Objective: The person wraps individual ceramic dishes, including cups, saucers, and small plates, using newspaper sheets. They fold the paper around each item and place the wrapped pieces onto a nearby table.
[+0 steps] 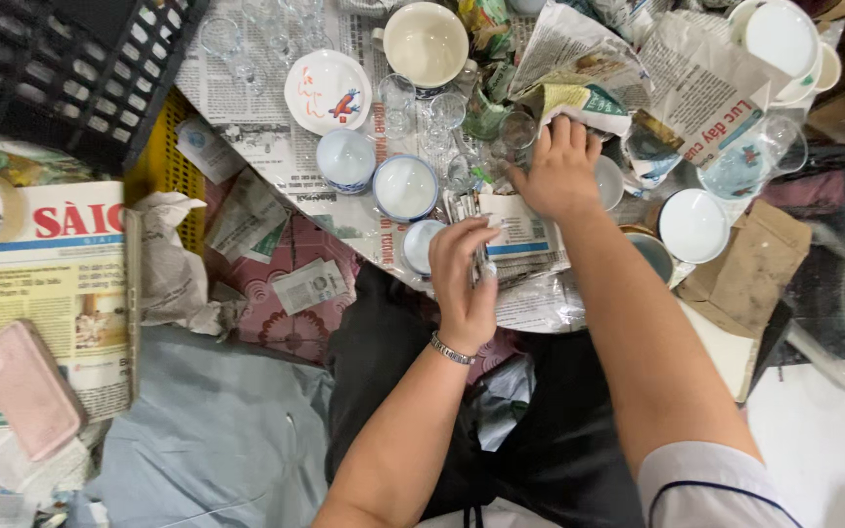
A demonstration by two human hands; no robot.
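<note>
Reaching over the crowded table, the right hand (561,168) lies palm down with fingers curled on a crumpled newspaper sheet (579,103), just beside a small clear glass (517,130). Whether it has pinched the paper or merely presses on it I cannot tell. The left hand (466,284), a bracelet at its wrist, closes thumb and fingers around the near edge of a folded paper stack (525,244) at the table's edge. A blue-rimmed bowl (405,186) and a smaller cup (345,158) stand just left of that stack; a white bowl (693,225) sits to the right.

By my reading, this is the wrapping stage: paper is being gathered while the crockery waits unwrapped. Pulling one sheet free calls for a light, slow draw, since the glasses stand close together and a dragged sheet could tip them. A pink phone (26,386) lies well apart on newspapers at left.
</note>
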